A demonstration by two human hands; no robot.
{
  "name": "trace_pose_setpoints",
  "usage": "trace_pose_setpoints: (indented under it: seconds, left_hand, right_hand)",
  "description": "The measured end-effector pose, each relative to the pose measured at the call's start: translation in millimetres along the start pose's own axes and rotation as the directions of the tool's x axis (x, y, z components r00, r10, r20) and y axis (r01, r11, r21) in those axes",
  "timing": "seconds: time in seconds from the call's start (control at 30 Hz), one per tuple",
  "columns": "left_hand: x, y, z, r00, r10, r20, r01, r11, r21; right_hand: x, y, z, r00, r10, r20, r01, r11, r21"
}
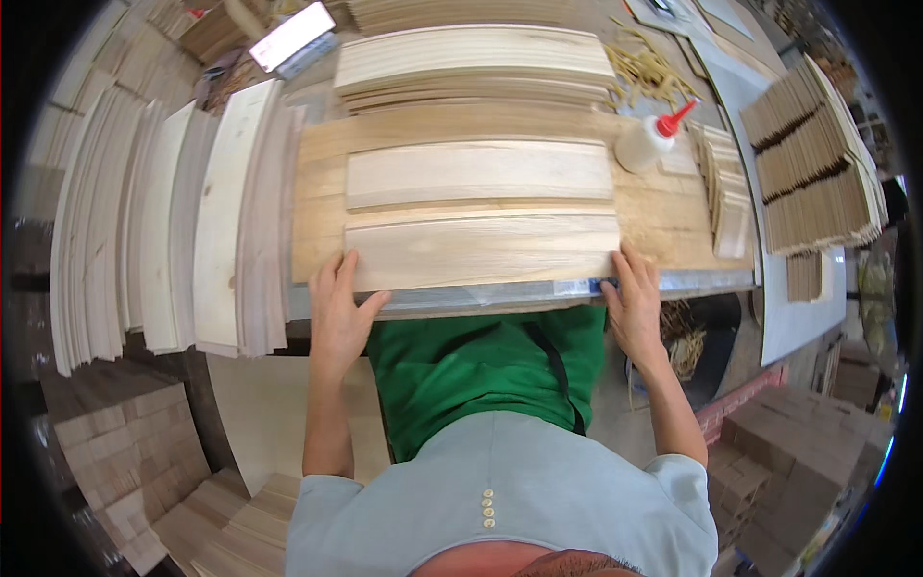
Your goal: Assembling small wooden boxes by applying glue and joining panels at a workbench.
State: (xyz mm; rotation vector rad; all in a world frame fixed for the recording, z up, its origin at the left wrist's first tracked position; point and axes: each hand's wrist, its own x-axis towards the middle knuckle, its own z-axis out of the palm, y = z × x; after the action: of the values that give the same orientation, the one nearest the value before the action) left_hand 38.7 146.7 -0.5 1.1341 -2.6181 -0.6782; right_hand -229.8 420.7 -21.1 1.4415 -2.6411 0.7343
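A pale wooden board (481, 250) lies lengthwise at the front edge of the worktable, between my two hands. My left hand (338, 308) holds its left end, fingertips against the end and the thumb at the near edge. At the right end, my right hand (635, 303) grips the same board in a matching way. Just beyond it, parallel and a narrow gap away, is a second wooden board (479, 173). Both rest on a larger wooden work panel (317, 192). A white glue bottle (642, 146) with a red nozzle stands near the second board's right end.
Tall stacks of boards (231, 212) line the left side. Another board stack (471, 53) lies at the back, beside yellow rubber bands (644, 67). Small wooden pieces (721, 188) sit right of the bottle. Bundled slats (812, 159) stand farther right. A bright-screened device (292, 38) is back left.
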Motion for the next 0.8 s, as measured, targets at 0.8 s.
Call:
trace_pose_setpoints:
  seconds: [0.8]
  left_hand:
    - [58, -27, 12, 0.978, 0.197, 0.066, -0.194, 0.98, -0.044]
  right_hand:
    - [77, 73, -12, 0.903, 0.317, 0.29, -0.425, 0.763, 0.487]
